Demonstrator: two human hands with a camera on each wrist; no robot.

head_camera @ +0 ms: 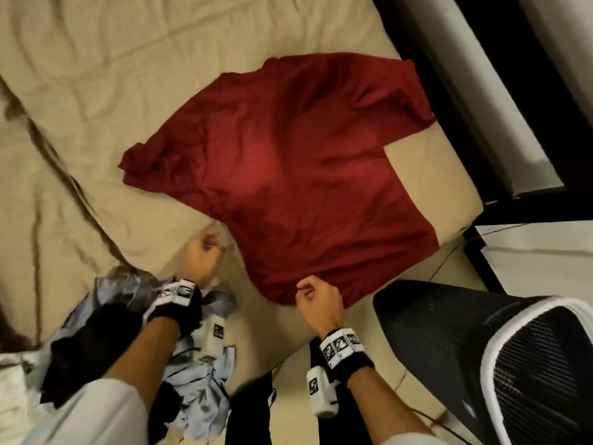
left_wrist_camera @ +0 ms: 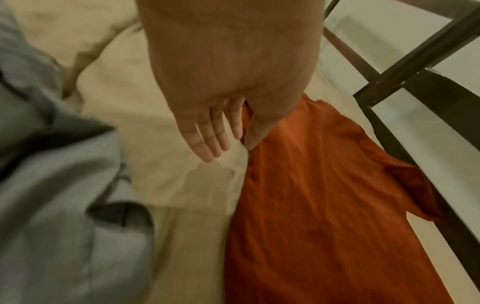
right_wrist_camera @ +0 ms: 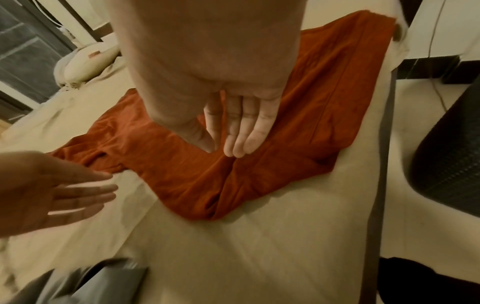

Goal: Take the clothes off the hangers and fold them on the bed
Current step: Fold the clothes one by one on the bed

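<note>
Bare sheet (head_camera: 96, 75) left — chair (head_camera: 481, 348) right

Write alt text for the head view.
A red shirt lies spread flat on a beige bed, with the right hand at its near hem and the left hand beside its near left edge. A pile of grey clothes lies under the left arm.

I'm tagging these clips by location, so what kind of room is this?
Most likely a bedroom. A bed with a wrinkled beige sheet fills the view, a dark red T-shirt lies spread flat on it, and a pile of grey and black clothes sits at its near edge. A black mesh chair stands alongside.
</note>
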